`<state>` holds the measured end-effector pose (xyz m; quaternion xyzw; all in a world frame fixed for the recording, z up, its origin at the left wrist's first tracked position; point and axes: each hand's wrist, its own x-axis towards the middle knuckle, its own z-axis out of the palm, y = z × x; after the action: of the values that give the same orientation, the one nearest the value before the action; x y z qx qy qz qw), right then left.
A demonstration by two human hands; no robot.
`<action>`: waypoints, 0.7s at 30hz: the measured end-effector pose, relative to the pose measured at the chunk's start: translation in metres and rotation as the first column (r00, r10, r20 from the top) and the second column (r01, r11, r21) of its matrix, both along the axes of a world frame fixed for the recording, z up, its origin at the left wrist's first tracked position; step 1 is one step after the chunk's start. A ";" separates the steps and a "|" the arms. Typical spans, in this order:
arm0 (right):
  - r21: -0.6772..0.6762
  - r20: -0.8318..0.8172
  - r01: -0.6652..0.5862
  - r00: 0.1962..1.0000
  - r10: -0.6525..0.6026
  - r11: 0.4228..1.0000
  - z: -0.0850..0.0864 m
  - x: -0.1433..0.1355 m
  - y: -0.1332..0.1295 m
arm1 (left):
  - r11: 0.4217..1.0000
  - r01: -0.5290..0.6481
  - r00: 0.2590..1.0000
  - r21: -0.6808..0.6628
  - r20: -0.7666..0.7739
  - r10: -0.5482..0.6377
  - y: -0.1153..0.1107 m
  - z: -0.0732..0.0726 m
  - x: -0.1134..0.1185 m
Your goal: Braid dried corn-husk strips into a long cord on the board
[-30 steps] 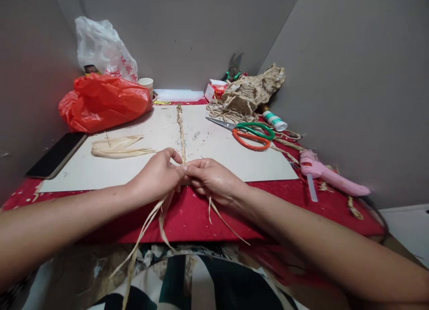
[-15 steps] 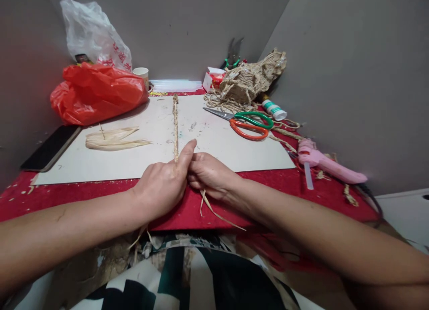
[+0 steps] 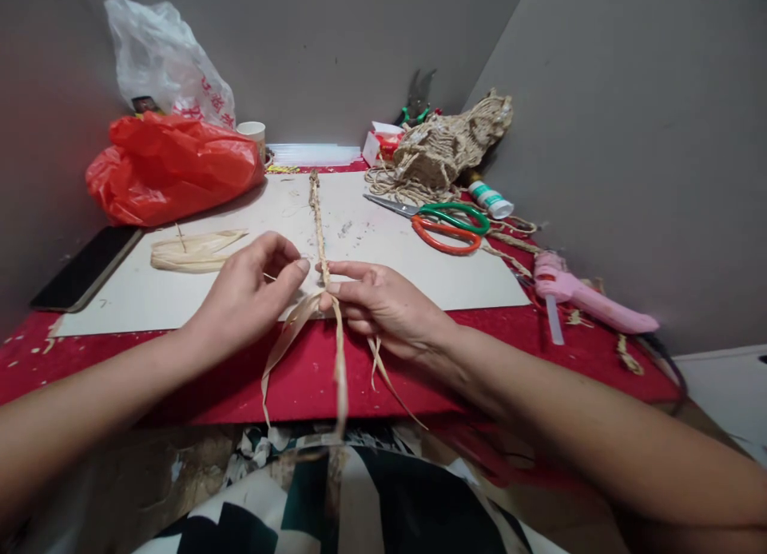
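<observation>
A thin braided cord of dried husk (image 3: 319, 226) runs down the middle of the pale board (image 3: 371, 254). My right hand (image 3: 383, 302) pinches its lower end. From that point loose husk strips (image 3: 340, 362) hang over the table's front edge, one wide strip to the left and others below my right palm. Left of the cord, my left hand (image 3: 255, 286) is off the braid with its thumb and fingers apart. Flat husk pieces (image 3: 185, 250) lie on the board behind my left hand, partly covered by it.
Scissors (image 3: 447, 222) lie right of the cord, near a woven rope bundle (image 3: 452, 146). A pink glue gun (image 3: 590, 298) is at the right edge. On the left are a phone (image 3: 87, 266) and a red bag (image 3: 173, 170); a paper cup (image 3: 252, 137) stands behind.
My left hand has let go of the braid and moved left, its fingers opened. The braid's lower end and loose strips now show. My right hand keeps its pinch.
</observation>
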<state>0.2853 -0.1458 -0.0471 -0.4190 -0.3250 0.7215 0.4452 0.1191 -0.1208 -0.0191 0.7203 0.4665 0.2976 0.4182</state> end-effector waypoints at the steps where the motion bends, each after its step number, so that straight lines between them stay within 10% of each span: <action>1: 0.000 0.003 -0.003 1.000 0.003 1.000 0.001 0.001 0.000 | 0.986 0.045 0.996 -0.161 0.082 -0.032 0.005 -0.002 0.000; 4: 0.018 0.039 -0.017 0.999 0.016 1.000 0.001 0.002 0.002 | 0.809 0.274 0.941 -0.519 0.318 -0.114 0.014 -0.014 0.005; 9: 0.063 0.057 -0.056 0.997 0.053 0.996 -0.005 0.004 0.005 | 0.654 0.394 0.895 -0.646 0.432 -0.113 0.016 -0.022 0.010; 21: 0.202 0.233 -0.116 0.970 0.067 0.972 -0.011 0.005 0.006 | 0.778 0.311 0.945 -0.546 0.263 -0.194 0.019 -0.020 0.006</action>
<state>0.2901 -0.1399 -0.0580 -0.4319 -0.4682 0.6501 0.4142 0.1249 -0.1013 -0.0392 0.5821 0.3909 0.1502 0.6970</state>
